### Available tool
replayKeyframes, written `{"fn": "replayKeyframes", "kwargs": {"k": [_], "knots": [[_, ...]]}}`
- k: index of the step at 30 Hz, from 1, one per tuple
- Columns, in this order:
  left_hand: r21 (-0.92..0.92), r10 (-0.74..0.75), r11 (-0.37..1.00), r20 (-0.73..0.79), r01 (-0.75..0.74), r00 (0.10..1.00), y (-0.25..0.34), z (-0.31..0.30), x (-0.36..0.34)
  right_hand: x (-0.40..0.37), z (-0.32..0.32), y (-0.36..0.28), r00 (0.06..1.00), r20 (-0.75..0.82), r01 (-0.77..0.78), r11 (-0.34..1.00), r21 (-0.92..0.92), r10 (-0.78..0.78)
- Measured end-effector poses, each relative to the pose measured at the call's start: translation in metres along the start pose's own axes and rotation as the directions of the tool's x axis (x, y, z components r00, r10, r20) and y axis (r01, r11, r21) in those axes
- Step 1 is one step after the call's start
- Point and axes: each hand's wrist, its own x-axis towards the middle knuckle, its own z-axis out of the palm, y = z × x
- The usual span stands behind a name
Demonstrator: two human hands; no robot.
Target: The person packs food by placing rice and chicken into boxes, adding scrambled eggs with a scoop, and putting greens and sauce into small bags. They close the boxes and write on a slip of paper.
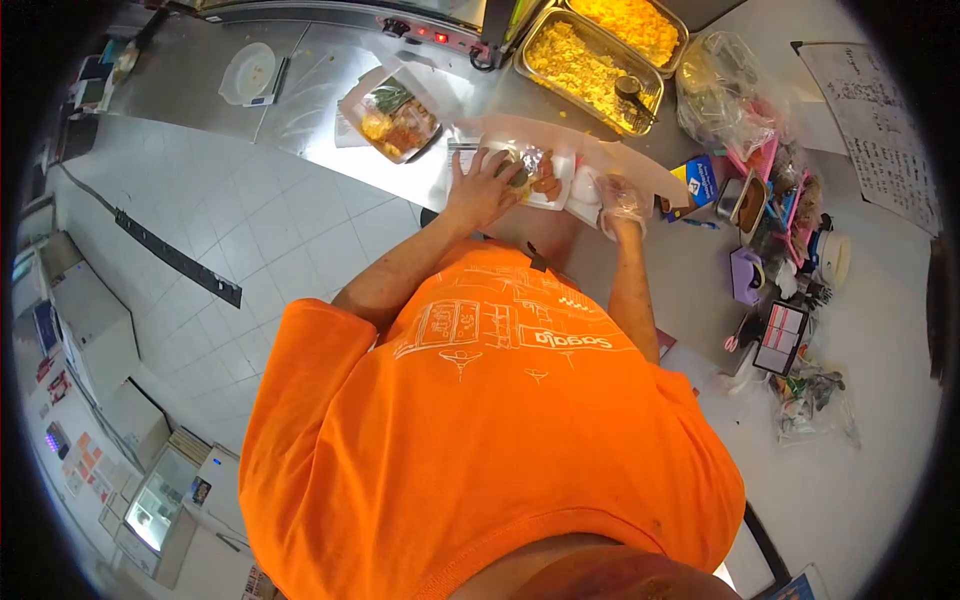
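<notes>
My bare left hand (483, 186) lies with fingers spread across the left side of a white food tray (549, 203). Its fingertips touch a small round cup (516, 171) in the tray. Reddish-brown pieces of food (546, 178) lie to the right of those fingers. In a clear plastic glove, my right hand (622, 203) is beside a white container (584, 188), just right of the tray; the wrinkled glove hides how its fingers are bent. A sheet of translucent pinkish film (640, 168) stretches behind the tray and past the right hand.
Left of the tray stands a clear container of mixed food (396, 115). Behind are metal pans of yellow food (573, 68), one with a black scoop (634, 92). A white bowl (250, 72) is far left. Plastic bags (722, 85), a blue-yellow box (692, 186) and a tape dispenser (746, 275) crowd the right.
</notes>
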Motion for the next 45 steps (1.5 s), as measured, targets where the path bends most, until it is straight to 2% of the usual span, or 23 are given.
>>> {"fn": "replayKeyframes", "kwargs": {"k": [1, 3, 4, 6, 7, 8, 12, 13, 15, 17, 22, 27, 29, 32, 33, 35, 37, 39, 40, 41, 42, 43, 45], "knots": [[-0.059, -0.011, 0.998, -0.013, 0.010, 1.000, 0.003, -0.009, -0.001, 0.026, 0.034, 0.055, 0.978, 0.081, 0.164, 0.943, 0.291, -0.195], [-0.116, -0.054, 0.992, -0.018, 0.052, 0.998, 0.002, -0.013, -0.006, 0.067, 0.060, 0.132, 0.840, -0.219, 0.318, 0.777, -0.543, -0.497], [-0.147, -0.080, 0.986, -0.021, 0.076, 0.997, 0.003, -0.015, -0.010, 0.077, 0.014, 0.111, 0.934, -0.162, 0.307, 0.947, -0.095, -0.319], [-0.252, -0.133, 0.961, -0.048, 0.116, 0.990, 0.012, -0.027, -0.020, 0.076, -0.107, 0.038, 0.999, 0.025, -0.037, 0.837, 0.545, 0.027], [-0.365, -0.137, 0.925, -0.051, 0.109, 0.989, 0.010, -0.023, -0.024, 0.085, -0.131, 0.034, 0.983, -0.168, 0.169, 0.762, 0.625, -0.080], [-0.470, -0.142, 0.877, -0.060, 0.098, 0.988, 0.010, -0.023, -0.025, 0.100, -0.152, 0.019, 0.973, -0.216, 0.097, 0.697, 0.710, 0.084], [-0.877, 0.062, 0.425, 0.273, 0.222, 0.960, 0.071, -0.119, 0.002, 0.107, -0.148, -0.070, 0.514, -0.853, 0.521, 0.756, 0.395, 0.092], [-0.946, 0.029, 0.269, 0.193, 0.179, 0.981, 0.081, -0.123, 0.010, 0.102, -0.122, -0.083, 0.463, -0.876, 0.474, 0.872, 0.119, -0.132], [-0.998, -0.057, -0.047, 0.037, 0.034, 0.998, 0.092, -0.127, 0.025, 0.076, -0.081, -0.122, 0.513, -0.807, 0.550, 0.834, 0.046, -0.293], [-0.978, -0.118, -0.188, -0.064, -0.086, 0.991, 0.074, -0.133, 0.030, 0.035, -0.055, -0.191, 0.676, -0.699, 0.687, 0.545, 0.482, -0.233], [-0.849, -0.290, -0.430, -0.191, -0.306, 0.938, 0.040, -0.156, 0.018, 0.021, -0.007, -0.251, 0.890, -0.415, 0.428, 0.030, 0.904, -0.189], [-0.848, -0.206, 0.304, -0.503, -0.434, 0.839, -0.028, -0.135, 0.011, 0.011, 0.025, -0.317, 0.917, -0.385, 0.399, 0.246, 0.883, -0.105], [-0.971, -0.362, 0.040, -0.235, -0.237, 0.902, -0.067, -0.141, 0.004, 0.002, 0.053, -0.347, 0.948, -0.298, 0.316, 0.216, 0.924, -0.111], [-0.966, -0.203, -0.225, -0.081, -0.127, 0.976, -0.177, -0.156, 0.005, -0.005, 0.095, -0.375, 0.814, -0.273, 0.484, 0.337, 0.807, -0.513], [-0.979, -0.557, -0.128, -0.064, -0.161, 0.828, -0.233, -0.137, 0.018, -0.008, 0.132, -0.374, 0.743, -0.219, 0.464, 0.250, 0.850, -0.633], [-0.964, -0.706, 0.094, -0.241, -0.250, 0.665, -0.301, -0.171, 0.032, -0.029, 0.156, -0.374, 0.550, -0.105, 0.381, 0.137, 0.914, -0.829], [-0.893, -0.775, 0.399, -0.450, -0.209, 0.444, -0.377, -0.197, 0.050, -0.051, 0.132, -0.359, 0.415, 0.169, 0.406, 0.348, 0.845, -0.894], [-0.743, -0.703, 0.651, -0.513, 0.155, 0.493, -0.475, -0.176, 0.054, -0.041, 0.124, -0.337, 0.344, 0.543, 0.311, 0.639, 0.704, -0.766], [-0.482, -0.614, 0.780, -0.468, 0.398, 0.636, -0.527, -0.153, 0.053, -0.040, 0.117, -0.319, 0.323, 0.702, 0.244, 0.773, 0.586, -0.634], [-0.018, -0.434, 0.893, -0.294, 0.449, 0.852, -0.586, -0.124, 0.051, -0.039, 0.111, -0.298, 0.471, 0.603, 0.193, 0.743, 0.641, -0.643], [0.339, -0.215, 0.916, -0.033, 0.214, 0.976, -0.638, -0.094, 0.047, -0.042, 0.108, -0.270, 0.620, 0.491, 0.151, 0.707, 0.691, -0.612], [0.462, -0.022, 0.884, 0.179, -0.064, 0.984, -0.667, -0.080, 0.044, -0.038, 0.121, -0.234, 0.750, 0.278, 0.245, 0.643, 0.726, -0.600], [0.370, 0.088, 0.921, 0.117, -0.125, 0.989, -0.698, -0.066, 0.057, -0.039, 0.095, -0.178, 0.910, 0.156, 0.180, 0.704, 0.688, -0.385]]}}
